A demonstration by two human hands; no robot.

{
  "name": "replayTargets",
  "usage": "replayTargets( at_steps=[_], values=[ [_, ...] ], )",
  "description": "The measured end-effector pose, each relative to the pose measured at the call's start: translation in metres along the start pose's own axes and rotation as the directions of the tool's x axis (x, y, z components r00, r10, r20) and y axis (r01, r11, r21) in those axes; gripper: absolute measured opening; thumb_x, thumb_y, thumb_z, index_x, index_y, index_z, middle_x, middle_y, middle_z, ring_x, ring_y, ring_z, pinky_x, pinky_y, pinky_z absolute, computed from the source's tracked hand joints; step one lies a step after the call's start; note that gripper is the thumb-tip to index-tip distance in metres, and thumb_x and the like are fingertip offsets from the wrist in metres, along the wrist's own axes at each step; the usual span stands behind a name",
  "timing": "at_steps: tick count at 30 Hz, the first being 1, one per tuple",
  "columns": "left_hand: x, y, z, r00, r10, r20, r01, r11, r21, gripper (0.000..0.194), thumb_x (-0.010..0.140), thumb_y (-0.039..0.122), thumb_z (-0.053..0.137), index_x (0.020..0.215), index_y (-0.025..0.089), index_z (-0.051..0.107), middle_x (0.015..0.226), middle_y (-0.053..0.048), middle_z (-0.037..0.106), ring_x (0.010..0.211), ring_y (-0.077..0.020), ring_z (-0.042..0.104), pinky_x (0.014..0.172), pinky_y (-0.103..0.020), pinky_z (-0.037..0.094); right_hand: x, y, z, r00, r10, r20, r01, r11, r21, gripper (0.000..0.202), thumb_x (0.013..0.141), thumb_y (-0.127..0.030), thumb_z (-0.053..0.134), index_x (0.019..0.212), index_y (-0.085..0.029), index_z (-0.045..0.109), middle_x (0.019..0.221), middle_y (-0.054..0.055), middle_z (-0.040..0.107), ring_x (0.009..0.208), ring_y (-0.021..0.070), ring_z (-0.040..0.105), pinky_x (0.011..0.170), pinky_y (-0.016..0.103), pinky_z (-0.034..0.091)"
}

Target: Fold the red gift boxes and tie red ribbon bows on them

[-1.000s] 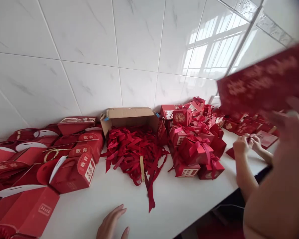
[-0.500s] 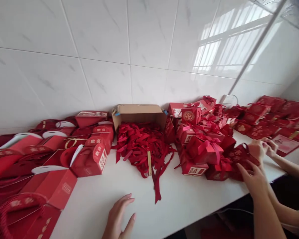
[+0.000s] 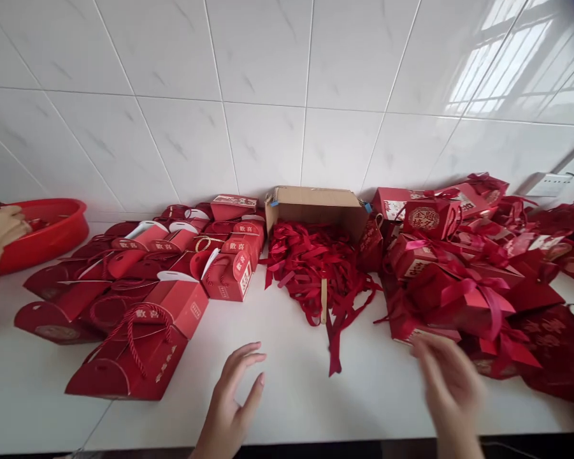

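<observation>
My left hand (image 3: 232, 398) hovers over the front of the white table with its fingers apart and nothing in it. My right hand (image 3: 449, 382), smeared by motion, is near the front edge, just before the pile of ribboned red boxes (image 3: 459, 287); its fingers are too blurred to read. Between and beyond my hands, dark red ribbons (image 3: 310, 268) spill from a cardboard box (image 3: 315, 196) lying on its side. A thin gold strip (image 3: 323, 301) rests on them. To the left stand rows of red gift boxes (image 3: 153, 350) with rope handles.
Another person's hand (image 3: 4, 226) reaches into a red plastic basin (image 3: 52, 236) at the far left. The tiled wall (image 3: 262, 140) runs behind the table (image 3: 277, 414). A white power strip (image 3: 545, 183) is at the back right.
The view has turned left, bringing the basin and another person's hand into sight. My right hand has come away from the dark red box at the right. The hands beyond it have left view.
</observation>
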State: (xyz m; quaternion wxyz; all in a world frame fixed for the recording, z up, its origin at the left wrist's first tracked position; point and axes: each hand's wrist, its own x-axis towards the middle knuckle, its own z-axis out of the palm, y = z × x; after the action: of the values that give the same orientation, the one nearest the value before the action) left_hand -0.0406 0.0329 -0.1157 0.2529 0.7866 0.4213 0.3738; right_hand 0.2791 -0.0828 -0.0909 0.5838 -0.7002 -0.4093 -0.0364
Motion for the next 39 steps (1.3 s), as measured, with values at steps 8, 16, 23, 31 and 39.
replayTargets(
  at_steps=[8, 16, 23, 31, 39],
  values=[
    [0.081, 0.012, -0.022, 0.987, 0.162, -0.018, -0.158, 0.977, 0.141, 0.020, 0.089, 0.030, 0.054, 0.105, 0.022, 0.063, 0.119, -0.009, 0.065, 0.116, -0.0242, 0.061, 0.099, -0.039, 0.050, 0.059, 0.006, 0.152, 0.871, 0.093, 0.482, -0.065, 0.995, -0.074, 0.030, 0.078, -0.046, 0.059, 0.059, -0.022, 0.057, 0.064, 0.006, 0.066, 0.059, 0.0229, 0.061, 0.057, 0.032, 0.046],
    [0.307, 0.008, -0.019, 0.979, 0.009, -0.201, 0.092, 0.869, 0.486, 0.031, 0.092, 0.028, 0.057, 0.117, 0.009, 0.058, 0.125, -0.017, 0.058, 0.118, -0.0302, 0.056, 0.097, -0.050, 0.047, 0.049, 0.036, 0.179, 0.861, 0.141, 0.488, -0.196, 0.979, 0.063, 0.034, 0.082, -0.051, 0.053, 0.072, -0.020, 0.062, 0.066, 0.005, 0.069, 0.058, 0.0219, 0.063, 0.057, 0.030, 0.048],
    [0.380, -0.017, -0.001, 0.995, -0.096, 0.001, 0.068, 0.712, 0.698, 0.036, 0.092, 0.033, 0.060, 0.124, 0.017, 0.057, 0.127, -0.010, 0.059, 0.109, -0.0247, 0.061, 0.091, -0.047, 0.053, 0.057, 0.047, 0.187, 0.874, 0.205, 0.440, -0.291, 0.947, 0.137, 0.037, 0.078, -0.053, 0.061, 0.075, -0.018, 0.071, 0.071, 0.006, 0.070, 0.065, 0.0205, 0.062, 0.063, 0.029, 0.046],
    [0.395, -0.041, -0.034, 0.983, -0.179, -0.031, 0.137, 0.618, 0.774, 0.037, 0.092, 0.035, 0.060, 0.125, 0.017, 0.056, 0.129, -0.011, 0.058, 0.112, -0.0259, 0.060, 0.093, -0.049, 0.051, 0.059, 0.039, 0.179, 0.805, 0.202, 0.558, -0.466, 0.798, 0.382, 0.028, 0.070, -0.045, 0.068, 0.065, -0.019, 0.057, 0.058, -0.003, 0.055, 0.051, 0.0111, 0.047, 0.048, 0.022, 0.037],
    [0.393, -0.026, -0.046, 0.987, -0.148, 0.057, 0.072, 0.741, 0.668, 0.036, 0.092, 0.034, 0.060, 0.124, 0.016, 0.057, 0.123, -0.010, 0.061, 0.104, -0.0230, 0.063, 0.087, -0.044, 0.055, 0.062, 0.028, 0.167, 0.708, 0.109, 0.698, -0.634, 0.534, 0.560, 0.050, 0.070, -0.041, 0.073, 0.114, -0.020, 0.060, 0.071, -0.002, 0.068, 0.043, 0.0062, 0.044, 0.044, 0.019, 0.033]
  ],
)
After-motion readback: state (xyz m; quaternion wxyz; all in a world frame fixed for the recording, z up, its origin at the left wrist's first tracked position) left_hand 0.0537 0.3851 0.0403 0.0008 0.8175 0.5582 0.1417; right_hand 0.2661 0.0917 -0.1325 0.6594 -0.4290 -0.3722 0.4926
